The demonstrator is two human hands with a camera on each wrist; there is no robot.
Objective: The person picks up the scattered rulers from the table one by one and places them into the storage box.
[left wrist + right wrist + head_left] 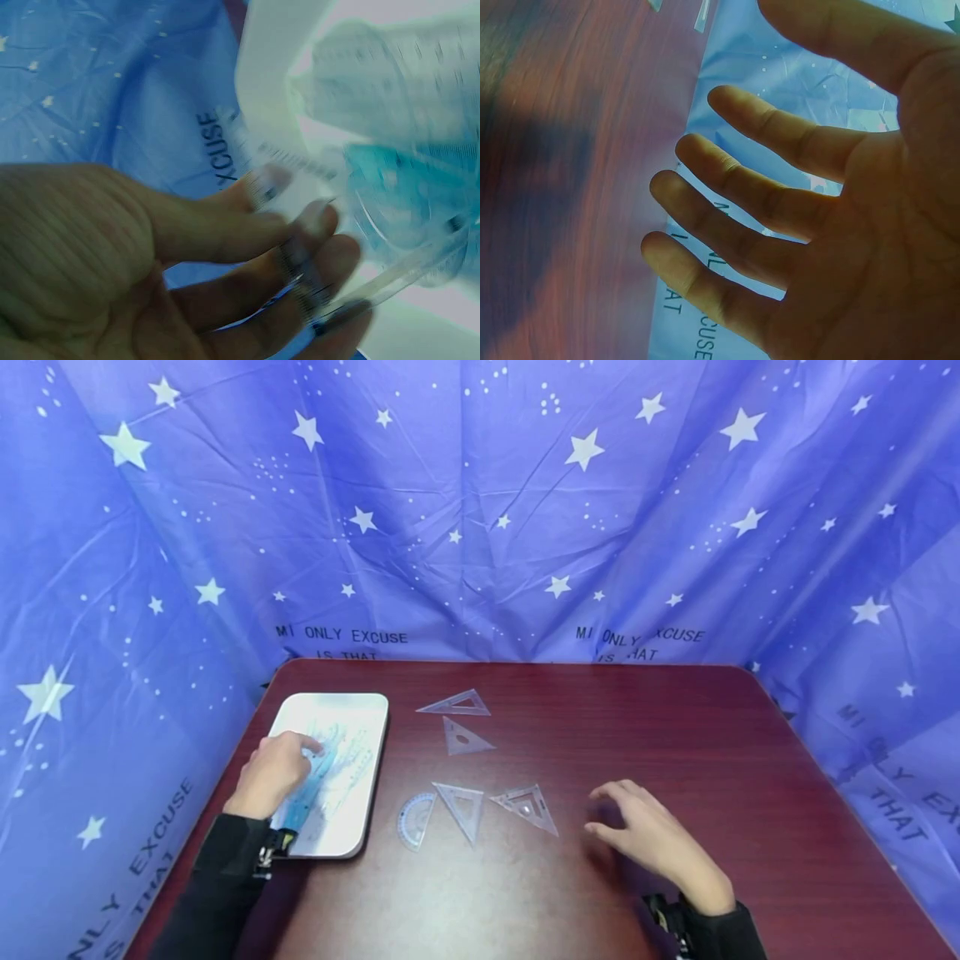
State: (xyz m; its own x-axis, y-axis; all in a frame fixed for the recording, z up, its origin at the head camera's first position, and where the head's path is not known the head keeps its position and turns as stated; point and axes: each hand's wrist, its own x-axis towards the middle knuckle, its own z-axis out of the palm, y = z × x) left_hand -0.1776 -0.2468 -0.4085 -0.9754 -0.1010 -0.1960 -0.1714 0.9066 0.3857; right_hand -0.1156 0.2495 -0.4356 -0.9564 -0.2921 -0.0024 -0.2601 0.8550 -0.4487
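Note:
Over the white tray (358, 702) at the table's left, my left hand (273, 768) pinches a clear plastic measuring piece with scale marks (300, 279). Blur and the fingers hide its full shape. Clear and blue plastic pieces (397, 187) with scale marks lie heaped in the tray, beneath and beside the fingers. My right hand (645, 827) hovers above the table at the right, fingers spread and relaxed, holding nothing. Nearest to it is a clear set square (545, 817). Left of that lie another set square (450, 793) and a clear protractor (409, 823).
Farther back on the dark red wooden table (637, 718) are two more clear set squares, a long one (441, 707) and a shorter one (452, 732). A blue curtain (480, 568) with white stars hangs behind and along both sides.

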